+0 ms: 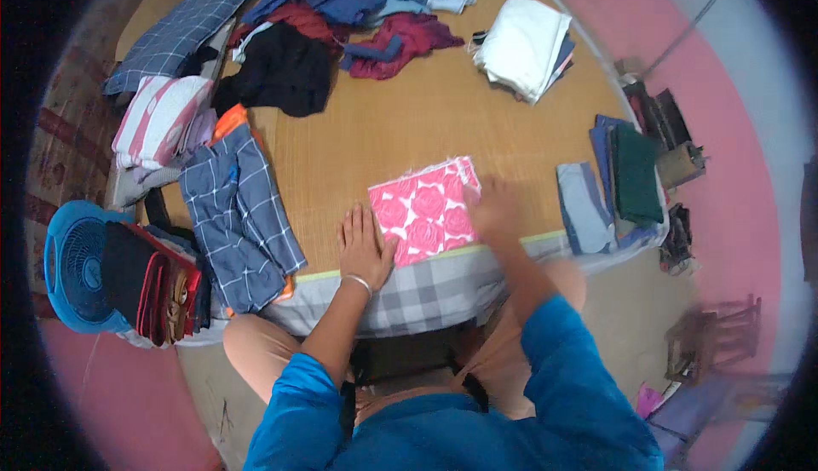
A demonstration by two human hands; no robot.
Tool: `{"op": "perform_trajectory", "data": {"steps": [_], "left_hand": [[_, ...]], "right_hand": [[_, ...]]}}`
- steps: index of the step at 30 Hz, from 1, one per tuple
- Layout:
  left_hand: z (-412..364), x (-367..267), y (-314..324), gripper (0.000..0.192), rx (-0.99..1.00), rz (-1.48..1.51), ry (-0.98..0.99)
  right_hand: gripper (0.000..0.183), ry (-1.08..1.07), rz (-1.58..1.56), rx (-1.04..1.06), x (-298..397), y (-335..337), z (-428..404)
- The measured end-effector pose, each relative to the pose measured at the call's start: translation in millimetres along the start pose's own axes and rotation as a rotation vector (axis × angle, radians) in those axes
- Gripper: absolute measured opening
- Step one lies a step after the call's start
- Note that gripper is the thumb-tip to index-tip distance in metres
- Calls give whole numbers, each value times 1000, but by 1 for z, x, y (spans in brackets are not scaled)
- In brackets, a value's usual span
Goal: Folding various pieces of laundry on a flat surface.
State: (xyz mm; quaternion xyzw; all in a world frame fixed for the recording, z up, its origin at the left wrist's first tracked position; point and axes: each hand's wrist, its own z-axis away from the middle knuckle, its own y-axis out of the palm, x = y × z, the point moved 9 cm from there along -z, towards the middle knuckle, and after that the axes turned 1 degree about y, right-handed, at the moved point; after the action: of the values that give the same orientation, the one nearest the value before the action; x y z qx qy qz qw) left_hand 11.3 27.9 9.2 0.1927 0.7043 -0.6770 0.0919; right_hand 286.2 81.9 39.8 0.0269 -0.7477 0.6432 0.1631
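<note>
A folded pink-and-white cloth with a rose print (pixel 429 212) lies near the front edge of the bed, its upper edge frayed. My left hand (pixel 364 247) rests palm down at the cloth's left side, fingers a little apart, with a bangle at the wrist. At the right side of the cloth is my right hand (pixel 495 209), blurred; whether its fingers grip the cloth's edge I cannot tell. To the left lies a dark checked garment (pixel 239 215) with an orange cloth (pixel 231 123) partly under it.
Loose clothes, among them a black garment (pixel 287 72) and a maroon garment (pixel 409 49), lie farther back. A folded white cloth (pixel 521 43) tops a stack. Folded garments (pixel 632 174) stand at the right edge. A blue basket (pixel 54 266) and a folded stack (pixel 156 286) are at left.
</note>
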Motion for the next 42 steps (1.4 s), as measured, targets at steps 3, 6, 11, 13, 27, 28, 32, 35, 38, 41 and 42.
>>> {"op": "perform_trajectory", "data": {"steps": [3,6,11,13,27,28,32,35,38,41,42], "left_hand": [[7,1,-9,82,14,-69,-14],[14,5,-22,81,25,-97,-26],[-10,-12,-20,71,-15,-81,145],[-17,-1,-25,65,-43,-51,216],[-39,2,-41,54,-122,-5,217],[-42,-4,-42,54,-125,-3,227],[-56,-23,-41,53,-103,-7,208],[-63,-22,-39,53,-86,-44,198],[-58,-28,-24,53,-46,-48,186],[-62,-19,-27,53,-84,-20,203],[-76,-29,-18,53,-88,19,228]], "right_hand": [[66,20,-17,90,26,-7,18],[67,64,-108,188,25,0,14],[73,163,-467,179,-63,30,-20],[80,228,-700,483,-64,41,-19],[50,-183,-733,433,37,-122,-174],[51,-116,-720,273,28,-151,-199],[50,109,-845,-435,-57,-203,-312],[47,172,-886,-594,-79,-188,-352],[49,427,-1054,-442,-129,-98,-379],[60,624,-1357,-197,-132,-17,-386],[60,515,-1392,-190,-167,-31,-404]]}}
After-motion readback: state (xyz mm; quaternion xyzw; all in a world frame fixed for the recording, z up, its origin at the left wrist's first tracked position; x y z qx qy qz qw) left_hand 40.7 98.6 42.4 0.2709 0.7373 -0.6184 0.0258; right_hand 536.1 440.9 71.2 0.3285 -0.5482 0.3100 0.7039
